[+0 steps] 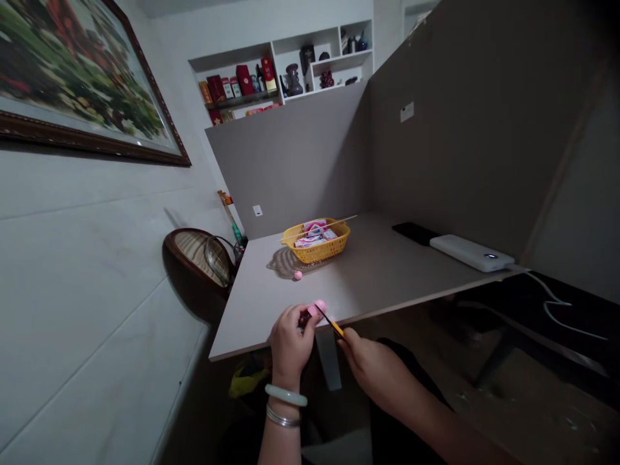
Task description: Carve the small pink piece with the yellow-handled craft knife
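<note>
My left hand (290, 336) is closed around a small pink and dark brown piece (312, 311) at the table's front edge. A rounded pink lump (320, 304) shows at its far end, against the fingertips. In my right hand (371, 361) is a slim yellow-handled tool (337, 329) with a thin dark tip. That tip reaches the pink part beside my left fingers; whether it cuts in or only touches, I cannot tell. Farther back on the table lies a small pink ball (298, 275), apart from both hands.
A yellow plastic basket (322, 250) holds colourful packets, with a thin stick (334, 223) across its top. At the right lie a white power bank (469, 253) with a cable and a dark flat object (413, 232). Grey panels (300, 168) wall the table (247, 303) behind and right.
</note>
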`<state>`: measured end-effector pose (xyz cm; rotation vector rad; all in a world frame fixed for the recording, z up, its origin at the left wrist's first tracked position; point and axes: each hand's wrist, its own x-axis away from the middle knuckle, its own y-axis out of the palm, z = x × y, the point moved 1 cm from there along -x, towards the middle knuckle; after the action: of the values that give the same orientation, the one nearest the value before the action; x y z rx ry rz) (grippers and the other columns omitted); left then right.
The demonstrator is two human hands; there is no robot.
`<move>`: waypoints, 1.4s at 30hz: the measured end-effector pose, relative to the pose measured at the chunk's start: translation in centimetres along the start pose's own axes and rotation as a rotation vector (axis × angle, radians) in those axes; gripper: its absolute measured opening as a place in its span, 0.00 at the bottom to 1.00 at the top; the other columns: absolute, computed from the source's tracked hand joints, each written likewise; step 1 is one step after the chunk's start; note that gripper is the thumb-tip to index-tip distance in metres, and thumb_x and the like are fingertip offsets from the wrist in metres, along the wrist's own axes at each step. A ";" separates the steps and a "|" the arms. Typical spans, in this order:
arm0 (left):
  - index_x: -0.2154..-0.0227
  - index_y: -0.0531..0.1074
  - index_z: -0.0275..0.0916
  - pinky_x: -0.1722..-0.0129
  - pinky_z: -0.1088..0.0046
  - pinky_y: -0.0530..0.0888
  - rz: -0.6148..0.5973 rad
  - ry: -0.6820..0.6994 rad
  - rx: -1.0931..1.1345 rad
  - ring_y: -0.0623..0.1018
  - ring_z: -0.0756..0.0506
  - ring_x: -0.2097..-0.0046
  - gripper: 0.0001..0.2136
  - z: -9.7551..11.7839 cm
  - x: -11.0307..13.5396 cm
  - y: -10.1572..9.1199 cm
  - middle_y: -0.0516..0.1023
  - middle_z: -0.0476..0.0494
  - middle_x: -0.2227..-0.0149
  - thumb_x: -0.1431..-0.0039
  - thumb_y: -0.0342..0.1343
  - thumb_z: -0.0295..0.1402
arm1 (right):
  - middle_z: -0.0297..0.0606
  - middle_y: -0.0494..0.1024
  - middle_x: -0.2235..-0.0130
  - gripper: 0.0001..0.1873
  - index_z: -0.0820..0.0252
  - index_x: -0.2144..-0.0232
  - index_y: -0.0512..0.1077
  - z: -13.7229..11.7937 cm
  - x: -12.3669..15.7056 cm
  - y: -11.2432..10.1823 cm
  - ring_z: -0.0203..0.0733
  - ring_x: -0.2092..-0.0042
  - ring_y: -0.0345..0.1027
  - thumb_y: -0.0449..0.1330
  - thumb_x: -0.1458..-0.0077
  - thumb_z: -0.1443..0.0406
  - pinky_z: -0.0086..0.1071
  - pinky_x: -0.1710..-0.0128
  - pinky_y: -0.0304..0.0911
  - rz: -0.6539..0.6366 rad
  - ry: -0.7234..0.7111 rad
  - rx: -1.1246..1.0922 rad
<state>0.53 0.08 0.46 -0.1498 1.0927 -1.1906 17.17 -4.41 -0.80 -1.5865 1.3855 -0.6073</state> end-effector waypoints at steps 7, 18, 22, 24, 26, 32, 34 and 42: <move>0.64 0.73 0.41 0.61 0.71 0.70 0.014 0.007 0.002 0.75 0.47 0.64 0.08 -0.1 -0.1 0.0 0.76 0.46 0.66 0.41 0.54 0.39 | 0.38 0.78 0.70 0.12 0.58 0.65 0.62 -0.3 -1.0 -0.5 0.39 0.69 0.74 0.41 0.34 0.63 0.30 0.75 0.42 0.002 -0.012 0.054; 0.65 0.74 0.41 0.63 0.72 0.71 0.001 0.002 0.026 0.74 0.47 0.65 0.08 -0.2 -0.1 0.1 0.77 0.46 0.66 0.41 0.54 0.39 | 0.37 0.78 0.69 0.13 0.58 0.66 0.62 -0.2 -0.3 -1.1 0.38 0.68 0.73 0.41 0.34 0.62 0.29 0.74 0.43 -0.033 0.012 -0.017; 0.64 0.74 0.42 0.63 0.71 0.71 0.016 -0.015 0.026 0.75 0.48 0.65 0.08 -0.3 -0.1 0.1 0.77 0.46 0.66 0.42 0.55 0.39 | 0.38 0.78 0.68 0.13 0.58 0.63 0.63 -0.4 -1.6 -1.0 0.38 0.68 0.73 0.41 0.34 0.62 0.29 0.75 0.42 -0.013 -0.017 0.012; 0.64 0.74 0.41 0.62 0.71 0.71 0.008 -0.011 0.031 0.75 0.48 0.65 0.08 -0.2 -0.1 0.1 0.77 0.46 0.66 0.41 0.55 0.39 | 0.37 0.78 0.69 0.13 0.58 0.63 0.63 0.0 -1.3 -0.4 0.38 0.68 0.72 0.40 0.34 0.62 0.29 0.74 0.43 -0.002 -0.027 -0.018; 0.64 0.74 0.41 0.62 0.71 0.71 -0.004 -0.003 0.039 0.75 0.48 0.64 0.09 -0.1 0.0 0.1 0.77 0.46 0.66 0.41 0.54 0.39 | 0.36 0.77 0.70 0.14 0.57 0.64 0.63 0.5 -0.5 0.0 0.38 0.69 0.72 0.40 0.34 0.62 0.29 0.74 0.44 -0.005 -0.018 -0.060; 0.64 0.74 0.41 0.61 0.70 0.71 -0.010 -0.016 0.021 0.75 0.47 0.63 0.10 -0.3 -0.1 0.1 0.77 0.45 0.65 0.41 0.53 0.40 | 0.37 0.78 0.69 0.13 0.57 0.64 0.63 -0.1 -0.9 -0.8 0.37 0.68 0.72 0.41 0.34 0.62 0.28 0.73 0.45 -0.013 -0.008 -0.076; 0.64 0.74 0.41 0.61 0.70 0.71 -0.003 -0.019 0.024 0.75 0.46 0.64 0.10 -0.4 -0.1 0.1 0.77 0.45 0.65 0.41 0.54 0.41 | 0.37 0.78 0.68 0.12 0.58 0.63 0.64 -0.4 -1.5 -0.9 0.37 0.67 0.72 0.42 0.34 0.62 0.28 0.73 0.45 -0.004 -0.017 -0.063; 0.64 0.74 0.41 0.63 0.72 0.71 -0.007 0.015 0.008 0.75 0.48 0.65 0.08 0.0 -0.1 0.0 0.77 0.46 0.66 0.41 0.54 0.39 | 0.35 0.77 0.71 0.15 0.57 0.67 0.62 1.0 0.4 0.3 0.37 0.70 0.71 0.40 0.34 0.61 0.28 0.74 0.44 -0.016 0.010 -0.082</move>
<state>0.51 0.12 0.55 -0.1389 1.1007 -1.2040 17.94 -4.51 -1.60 -1.6633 1.4218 -0.5747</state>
